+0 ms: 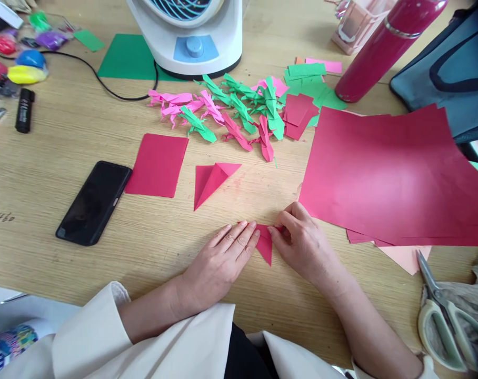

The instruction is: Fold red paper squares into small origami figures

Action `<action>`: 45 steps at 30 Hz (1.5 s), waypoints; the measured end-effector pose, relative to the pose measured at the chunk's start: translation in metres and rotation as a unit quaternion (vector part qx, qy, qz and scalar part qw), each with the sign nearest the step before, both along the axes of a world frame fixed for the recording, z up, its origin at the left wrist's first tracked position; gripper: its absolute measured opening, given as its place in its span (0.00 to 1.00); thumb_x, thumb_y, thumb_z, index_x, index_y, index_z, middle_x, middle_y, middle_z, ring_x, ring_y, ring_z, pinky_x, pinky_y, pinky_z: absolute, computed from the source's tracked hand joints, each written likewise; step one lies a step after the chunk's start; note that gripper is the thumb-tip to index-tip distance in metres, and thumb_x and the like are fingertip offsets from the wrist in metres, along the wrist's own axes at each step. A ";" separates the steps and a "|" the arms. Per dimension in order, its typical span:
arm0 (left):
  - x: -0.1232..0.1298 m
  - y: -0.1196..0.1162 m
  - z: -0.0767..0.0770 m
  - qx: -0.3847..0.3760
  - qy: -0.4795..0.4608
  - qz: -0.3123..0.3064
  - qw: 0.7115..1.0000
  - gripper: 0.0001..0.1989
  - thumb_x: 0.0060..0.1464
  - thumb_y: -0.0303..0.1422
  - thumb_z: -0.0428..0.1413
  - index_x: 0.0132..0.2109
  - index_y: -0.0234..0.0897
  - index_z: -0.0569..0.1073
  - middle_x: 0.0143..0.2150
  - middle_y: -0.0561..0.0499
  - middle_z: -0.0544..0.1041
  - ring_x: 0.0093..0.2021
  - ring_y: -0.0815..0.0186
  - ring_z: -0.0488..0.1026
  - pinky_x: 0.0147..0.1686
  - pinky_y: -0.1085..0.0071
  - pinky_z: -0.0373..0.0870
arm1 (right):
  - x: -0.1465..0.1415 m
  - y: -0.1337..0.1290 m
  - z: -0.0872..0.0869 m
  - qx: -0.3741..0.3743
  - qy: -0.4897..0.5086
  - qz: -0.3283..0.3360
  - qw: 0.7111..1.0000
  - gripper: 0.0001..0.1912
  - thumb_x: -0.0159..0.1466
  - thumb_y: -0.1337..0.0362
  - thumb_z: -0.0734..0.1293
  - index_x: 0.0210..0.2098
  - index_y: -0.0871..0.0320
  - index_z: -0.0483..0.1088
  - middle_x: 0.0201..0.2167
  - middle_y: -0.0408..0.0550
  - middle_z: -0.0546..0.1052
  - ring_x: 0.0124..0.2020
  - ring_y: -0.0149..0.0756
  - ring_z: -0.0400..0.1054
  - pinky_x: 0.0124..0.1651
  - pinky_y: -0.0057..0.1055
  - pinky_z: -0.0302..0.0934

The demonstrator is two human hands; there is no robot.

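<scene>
A small folded piece of red paper (265, 247) lies on the table in front of me, partly covered by my hands. My left hand (227, 258) rests flat on its left part, fingers stretched out side by side. At its upper right, my right hand (302, 239) pinches the paper's edge between thumb and curled fingers. Just beyond them is another folded red paper (212, 181), with a pointed lower end. A stack of red paper squares (158, 166) sits farther left, touching a black phone (95, 202).
Folded green, pink and red paper figures (239, 108) lie near a white fan (195, 50). Large red sheets (389, 179) cover the right side, with scissors (440, 310) below. A red bottle (385, 52) stands at back right. A marker (25, 110) lies at left.
</scene>
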State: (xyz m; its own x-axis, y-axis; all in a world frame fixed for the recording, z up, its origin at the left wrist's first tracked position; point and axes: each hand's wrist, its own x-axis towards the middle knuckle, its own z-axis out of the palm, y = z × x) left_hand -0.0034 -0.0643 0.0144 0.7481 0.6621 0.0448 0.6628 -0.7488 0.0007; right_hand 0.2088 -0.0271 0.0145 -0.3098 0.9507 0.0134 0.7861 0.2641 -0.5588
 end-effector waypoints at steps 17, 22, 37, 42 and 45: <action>0.020 -0.010 -0.004 0.022 0.020 0.053 0.998 0.22 0.66 0.32 0.46 0.65 0.39 0.63 0.64 0.35 0.67 0.63 0.50 0.66 0.59 0.55 0.67 | 0.001 0.000 -0.002 0.006 0.007 0.007 1.000 0.09 0.62 0.70 0.63 0.26 0.57 0.61 0.32 0.48 0.65 0.28 0.32 0.59 0.32 0.31 0.57; 0.017 -0.013 -0.005 0.001 0.029 0.055 0.998 0.25 0.65 0.27 0.42 0.66 0.29 0.61 0.68 0.35 0.61 0.67 0.50 0.60 0.63 0.55 0.64 | 0.000 0.000 -0.002 0.012 0.000 0.007 1.000 0.10 0.62 0.71 0.63 0.25 0.57 0.60 0.32 0.48 0.64 0.28 0.32 0.59 0.33 0.31 0.57; 0.009 -0.008 -0.010 -0.013 -0.033 0.134 0.990 0.23 0.64 0.26 0.43 0.63 0.18 0.63 0.67 0.30 0.61 0.67 0.52 0.60 0.64 0.59 0.64 | 0.002 0.000 -0.006 0.024 0.025 0.012 0.999 0.10 0.62 0.71 0.63 0.26 0.57 0.60 0.33 0.48 0.64 0.29 0.32 0.60 0.34 0.30 0.58; 0.003 0.008 0.000 -0.043 -0.086 0.117 0.988 0.20 0.64 0.29 0.46 0.59 0.22 0.68 0.60 0.34 0.70 0.61 0.53 0.67 0.61 0.57 0.66 | 0.002 0.000 -0.008 0.022 0.034 0.009 0.999 0.09 0.62 0.70 0.63 0.25 0.57 0.61 0.33 0.47 0.65 0.28 0.31 0.60 0.33 0.29 0.57; 0.005 0.023 0.013 -0.063 -0.121 0.140 0.981 0.19 0.64 0.32 0.49 0.58 0.25 0.69 0.56 0.37 0.73 0.56 0.54 0.69 0.58 0.56 0.68 | 0.004 -0.003 -0.004 0.016 0.047 0.012 0.999 0.08 0.63 0.69 0.64 0.27 0.57 0.63 0.32 0.45 0.66 0.27 0.30 0.61 0.32 0.28 0.55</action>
State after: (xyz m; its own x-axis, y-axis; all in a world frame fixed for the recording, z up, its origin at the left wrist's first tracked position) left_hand 0.0018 -0.0415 0.0275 0.5139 0.8516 0.1035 0.8114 -0.5217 0.2635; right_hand 0.2124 -0.0303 0.0104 -0.3280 0.9417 0.0746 0.7233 0.3012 -0.6213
